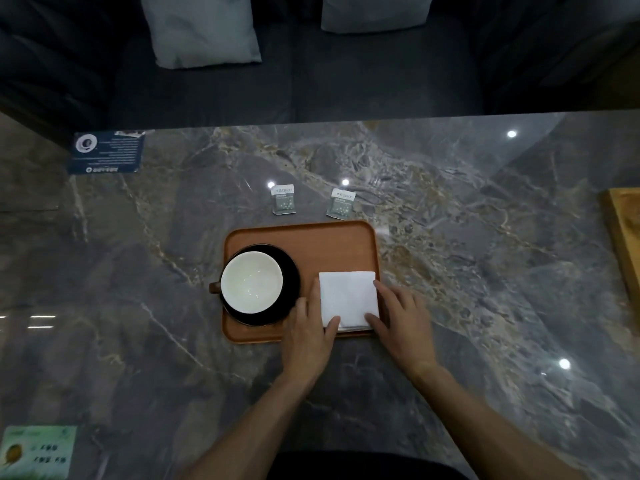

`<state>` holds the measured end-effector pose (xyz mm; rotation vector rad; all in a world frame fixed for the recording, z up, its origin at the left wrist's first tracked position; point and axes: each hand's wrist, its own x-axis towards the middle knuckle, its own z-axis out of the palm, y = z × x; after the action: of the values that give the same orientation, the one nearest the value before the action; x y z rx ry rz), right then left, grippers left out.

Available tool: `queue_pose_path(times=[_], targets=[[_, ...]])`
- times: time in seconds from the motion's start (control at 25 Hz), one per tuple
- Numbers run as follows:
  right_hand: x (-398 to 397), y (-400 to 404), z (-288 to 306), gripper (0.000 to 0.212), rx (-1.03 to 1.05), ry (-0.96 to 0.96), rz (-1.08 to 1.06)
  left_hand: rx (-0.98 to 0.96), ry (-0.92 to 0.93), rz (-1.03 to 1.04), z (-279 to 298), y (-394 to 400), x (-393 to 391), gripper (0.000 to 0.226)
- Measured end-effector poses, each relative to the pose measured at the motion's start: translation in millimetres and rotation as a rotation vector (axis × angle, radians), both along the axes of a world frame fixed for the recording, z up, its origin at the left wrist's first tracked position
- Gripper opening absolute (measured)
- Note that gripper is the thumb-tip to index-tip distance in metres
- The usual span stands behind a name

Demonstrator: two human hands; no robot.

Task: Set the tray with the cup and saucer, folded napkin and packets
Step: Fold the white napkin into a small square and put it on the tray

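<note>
Both hands bracket the folded napkin (pixel 348 299) on the tray's (pixel 311 237) right half — left hand (pixel 308 336) and right hand (pixel 403 320), each grip loose, fingers flat on its edges. Cup (pixel 251 282) sits on the saucer (pixel 289 271) at left; two packets (pixel 284 199) lie on the bench (pixel 485 254) beyond.

A grey marble table (pixel 450 271) veined in tan carries an orange-brown tray (pixel 304 237) near the middle, two small green-and-white packets (pixel 284 199) (pixel 341 203) just beyond the tray's far edge, a dark blue card (pixel 105 152) at the far left, a green card (pixel 38 452) at the near left corner and a wooden board (pixel 625 233) at the right edge.
</note>
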<state>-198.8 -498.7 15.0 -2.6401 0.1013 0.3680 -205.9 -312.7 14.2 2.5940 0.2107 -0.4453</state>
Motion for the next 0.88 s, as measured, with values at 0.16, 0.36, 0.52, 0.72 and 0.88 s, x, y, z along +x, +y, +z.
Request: queue_pose_path(times=[0.16, 0.36, 0.52, 0.72, 0.88], targets=[[-13, -7, -6, 0.055, -0.081, -0.045, 0.106, 0.096, -0.138, -0.195, -11, 15, -12, 0.045], [-13, -10, -8, 0.054, -0.115, -0.018, 0.113, 0.126, -0.195, -0.196, -17, 14, -14, 0.035], [-14, -19, -9, 0.052, -0.124, 0.007, 0.136, 0.097, -0.204, -0.222, -16, 16, -13, 0.032], [-19, -18, -8, 0.05, -0.134, 0.008, 0.158, 0.096, -0.205, -0.314, -18, 29, -16, 0.034], [-24, -17, -8, 0.045, -0.125, -0.002, 0.135, 0.037, -0.176, -0.283, -18, 32, -24, 0.041]])
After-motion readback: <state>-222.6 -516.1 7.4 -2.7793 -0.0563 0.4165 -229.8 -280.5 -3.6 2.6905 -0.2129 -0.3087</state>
